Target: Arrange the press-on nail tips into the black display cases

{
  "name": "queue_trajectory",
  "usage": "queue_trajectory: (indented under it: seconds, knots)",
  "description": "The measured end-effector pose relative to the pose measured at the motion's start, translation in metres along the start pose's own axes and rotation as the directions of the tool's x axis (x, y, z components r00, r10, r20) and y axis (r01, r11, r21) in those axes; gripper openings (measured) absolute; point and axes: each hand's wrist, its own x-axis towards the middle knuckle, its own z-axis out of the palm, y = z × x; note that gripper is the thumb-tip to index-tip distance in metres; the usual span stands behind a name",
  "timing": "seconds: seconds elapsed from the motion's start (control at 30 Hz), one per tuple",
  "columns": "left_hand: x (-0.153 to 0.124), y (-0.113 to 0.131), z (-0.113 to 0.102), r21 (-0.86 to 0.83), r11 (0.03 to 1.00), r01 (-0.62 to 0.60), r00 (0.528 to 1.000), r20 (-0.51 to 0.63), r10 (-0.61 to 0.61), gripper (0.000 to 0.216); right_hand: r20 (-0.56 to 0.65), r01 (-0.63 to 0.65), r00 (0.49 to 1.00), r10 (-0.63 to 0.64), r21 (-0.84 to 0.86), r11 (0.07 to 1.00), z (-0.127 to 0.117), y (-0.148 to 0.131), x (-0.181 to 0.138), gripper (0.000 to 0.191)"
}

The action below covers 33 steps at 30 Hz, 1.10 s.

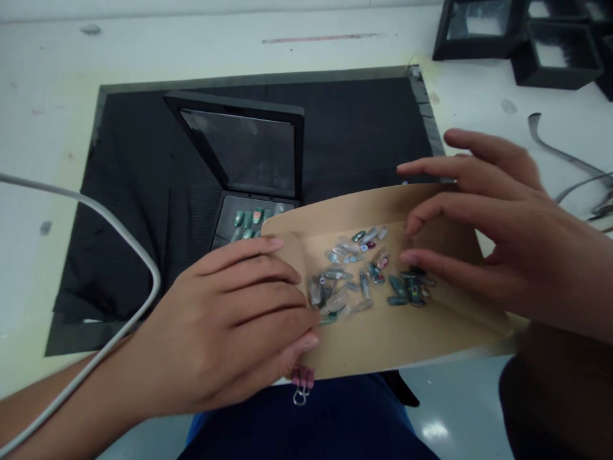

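A tan cardboard tray (383, 338) lies tilted over the table's near edge, a pink binder clip (302, 378) at its near left corner. My left hand (234, 313) grips the tray's left side, fingers laid over the wall. Inside are loose press-on nails (345, 281), clear, grey-blue and dark green, in two groups. Over the tray's right part hovers my right hand (483, 223), thumb and fingers apart, close to the dark green nails (414, 287); nothing shows between them. Behind the left hand stands a black display case (234, 108), lid raised, holding green nails (257, 215), partly hidden.
Under the case is a black mat (364, 128) taped to the white table (191, 38). A grey cable (119, 236) crosses my left arm. Several black boxes with clear windows (555, 54) sit at the back right, metal tweezers (565, 150) at the right edge.
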Motion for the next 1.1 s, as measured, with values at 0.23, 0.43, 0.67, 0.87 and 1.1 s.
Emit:
queue_trajectory:
  seconds: [0.23, 0.43, 0.67, 0.87, 1.1]
  knots:
    - [0.000, 0.000, 0.000, 0.012, 1.000, -0.016, 1.000, 0.003, 0.016, 0.012, 0.081, 0.062, 0.994, -0.066, 0.046, 0.997, 0.001, 0.003, -0.009, 0.032]
    - [0.001, 0.000, 0.000, 0.014, 1.000, -0.003, 1.000, 0.005, 0.003, 0.012, 0.105, 0.064, 0.992, -0.068, 0.040, 0.997, -0.003, 0.016, -0.012, 0.028]
    - [0.000, 0.001, 0.000, 0.005, 1.000, 0.008, 1.000, 0.012, -0.008, 0.013, 0.111, 0.061, 0.992, -0.065, 0.038, 0.997, -0.010, 0.022, -0.017, 0.022]
    - [-0.001, 0.000, -0.002, 0.002, 1.000, -0.003, 1.000, 0.005, 0.003, 0.012, 0.105, 0.048, 0.993, -0.054, 0.059, 0.997, -0.010, 0.017, -0.015, 0.016]
    - [0.001, 0.001, -0.004, 0.004, 1.000, -0.010, 0.999, 0.037, 0.010, 0.013, 0.131, 0.019, 0.991, -0.029, 0.072, 0.997, -0.004, 0.010, -0.012, 0.016]
